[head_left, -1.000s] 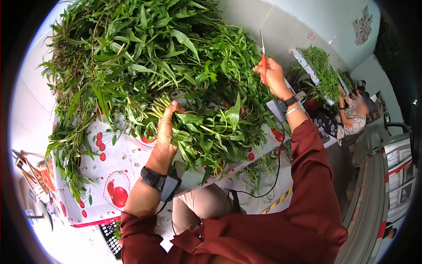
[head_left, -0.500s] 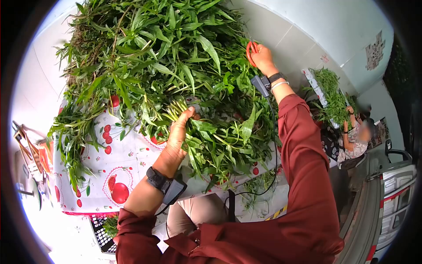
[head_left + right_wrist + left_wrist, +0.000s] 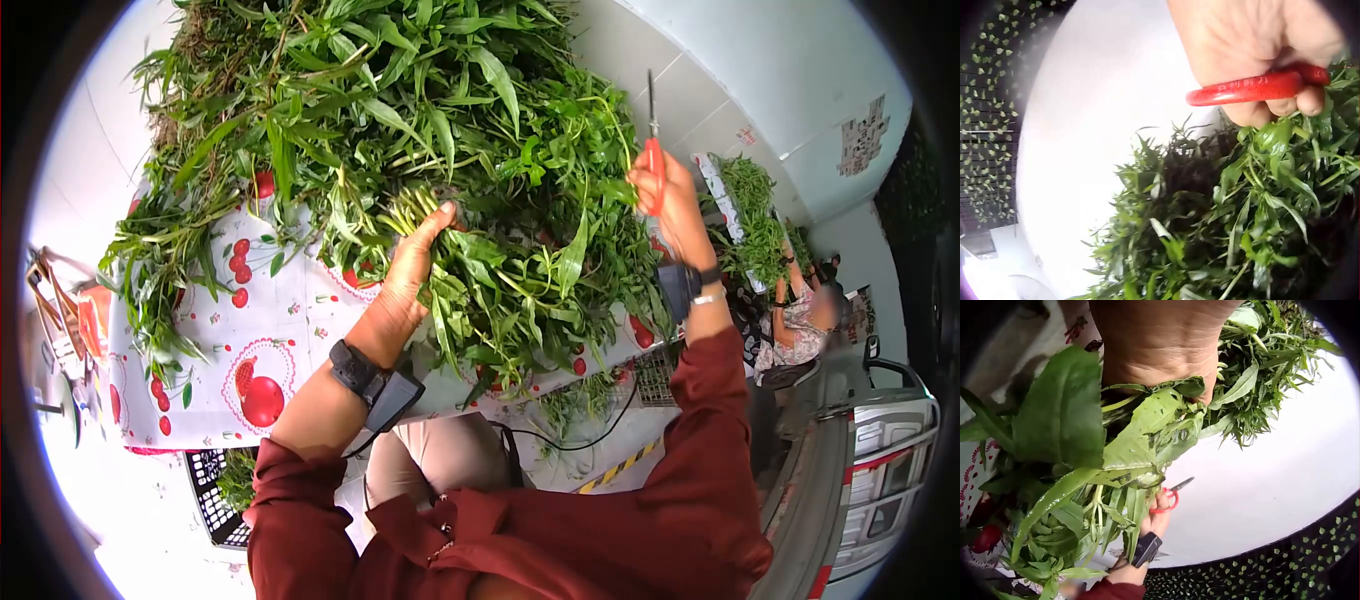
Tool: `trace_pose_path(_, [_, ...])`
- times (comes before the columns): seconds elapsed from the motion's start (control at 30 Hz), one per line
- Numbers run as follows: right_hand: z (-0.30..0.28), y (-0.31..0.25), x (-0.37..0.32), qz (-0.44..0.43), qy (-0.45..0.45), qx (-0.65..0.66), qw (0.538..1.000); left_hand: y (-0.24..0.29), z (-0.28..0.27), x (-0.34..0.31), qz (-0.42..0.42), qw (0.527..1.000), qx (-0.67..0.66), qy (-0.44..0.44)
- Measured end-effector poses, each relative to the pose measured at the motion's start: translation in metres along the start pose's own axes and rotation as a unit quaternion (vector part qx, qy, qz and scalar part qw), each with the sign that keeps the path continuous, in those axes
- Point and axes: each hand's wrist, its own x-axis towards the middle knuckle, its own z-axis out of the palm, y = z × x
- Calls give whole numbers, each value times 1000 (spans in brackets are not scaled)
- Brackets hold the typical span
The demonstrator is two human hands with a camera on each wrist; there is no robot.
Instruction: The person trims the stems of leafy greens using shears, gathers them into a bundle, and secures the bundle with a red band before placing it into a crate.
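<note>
My left hand point(image 3: 415, 258) grips a bunch of leafy green stems point(image 3: 500, 285), its thumb across them. Pale stem ends point(image 3: 408, 208) stick out on the left of the fist, and the leaves spread to the right. Farther right, my right hand point(image 3: 682, 212) holds red-handled scissors point(image 3: 655, 165), with the blades pointing away from me. In the right wrist view the fingers curl by the red handle point(image 3: 1241, 90), and a leafy sprig point(image 3: 1275, 137) hangs right at the fingertips. A large heap of the same greens point(image 3: 390, 90) lies beyond both hands.
A cherry-patterned tablecloth point(image 3: 300, 340) covers the table. Below its left edge stands a black crate point(image 3: 212, 500) with greens inside. Loose cuttings point(image 3: 575, 410) lie on the floor. At far right, another person point(image 3: 805, 320) sits by a second pile of greens point(image 3: 750, 215).
My right hand first reached into the heap with the scissors, then drew back to the right, a sprig at its fingers. The left hand keeps its grip on the bunch.
</note>
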Motion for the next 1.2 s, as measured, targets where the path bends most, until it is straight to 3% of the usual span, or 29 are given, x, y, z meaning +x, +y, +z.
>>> trace_pose_path(0.27, [34, -15, -77, -31, -48, -27, 998, 3, 1, -5, 18, 998, 6, -67])
trace_pose_path(0.3, [41, -14, -81, -28, -57, -22, 998, 3, 3, -7, 30, 998, 9, -47])
trace_pose_path(0.53, [67, 7, -90, -31, -113, -26, 993, 4, 3, -10, 32, 990, -22, -138])
trace_pose_path(0.6, [73, 19, -90, -73, -132, -62, 987, 4, 0, -5, 30, 985, -20, -166])
trace_pose_path(0.67, [71, 27, -92, -62, -137, -85, 985, 5, 1, -6, 28, 984, -23, -173])
trace_pose_path(0.73, [71, 30, -94, -68, -143, -210, 965, 5, 2, -8, 37, 985, -16, -165])
trace_pose_path(0.87, [78, 23, -103, -137, -148, -297, 933, 5, 3, -7, 46, 985, -18, -166])
trace_pose_path(0.93, [79, 23, -103, -146, -139, -287, 937, 6, 2, -7, 12, 991, -24, -134])
trace_pose_path(1.0, [75, 29, -100, -94, -84, -215, 969, 6, 4, -9, 5, 993, -32, -113])
trace_pose_path(1.03, [75, 36, -95, -148, -59, -210, 965, 7, 4, -10, 7, 993, -26, -118])
trace_pose_path(1.2, [74, 37, -97, -162, -81, -202, 962, 4, 0, -2, 8, 987, -37, -155])
